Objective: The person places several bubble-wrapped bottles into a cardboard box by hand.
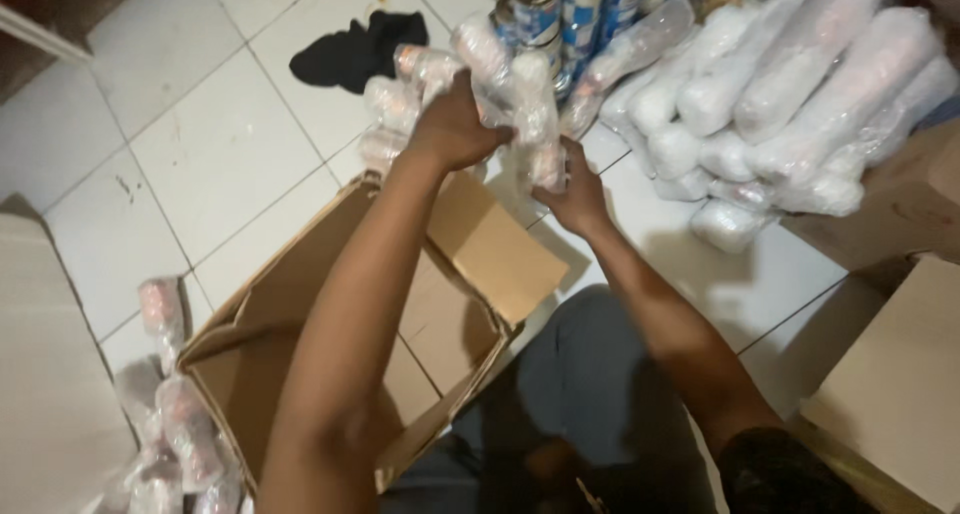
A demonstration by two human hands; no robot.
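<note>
Plastic-wrapped rolls (480, 74) gripped by left hand (455, 129) and right hand (575, 194), above seemingly empty open cardboard box (440, 314).

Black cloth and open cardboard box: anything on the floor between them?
Head view: only a few wrapped rolls lie between black cloth and cardboard box; otherwise bare white tile.

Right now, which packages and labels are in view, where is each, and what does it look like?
Plastic-wrapped bundle: gripped by left hand and right hand, clear film over pale rolls.
Wrapped rolls pile: upper right on the floor, white.
Labelled cans: top centre, blue and white.
Open cardboard box: centre, brown.
Closed cartons: right edge, brown.
Wrapped packs: lower left, pinkish.
</note>
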